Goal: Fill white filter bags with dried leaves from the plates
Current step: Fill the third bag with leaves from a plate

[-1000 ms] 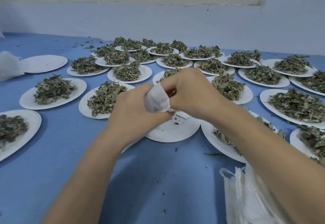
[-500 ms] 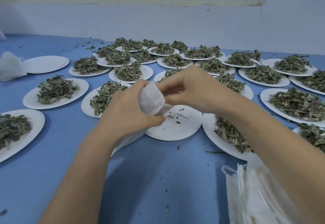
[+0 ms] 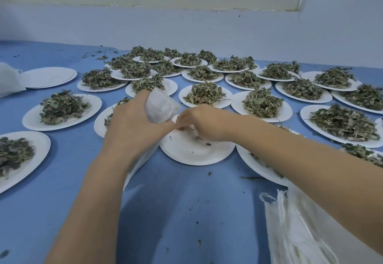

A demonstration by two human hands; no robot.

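My left hand (image 3: 132, 127) grips a bulging white filter bag (image 3: 160, 107), held upright just above the near-empty white plate (image 3: 194, 152) in front of me. My right hand (image 3: 204, 122) is lowered onto that plate, its fingers curled and pinching a few leftover dried leaf bits (image 3: 184, 128) right beside my left thumb. Only crumbs lie on this plate. Several plates heaped with dried leaves (image 3: 205, 93) surround it on the blue table (image 3: 186, 212).
A stack of empty white filter bags (image 3: 298, 228) lies at the near right under my right forearm. Bare stacked plates (image 3: 49, 77) and a filled white bag (image 3: 8, 79) sit far left. Leaf crumbs are scattered on the table. A pale wall runs behind.
My right hand has left the bag's mouth and dropped to the near-empty plate, pinching leaf bits. My left hand has lifted the bag slightly and turned it more upright.
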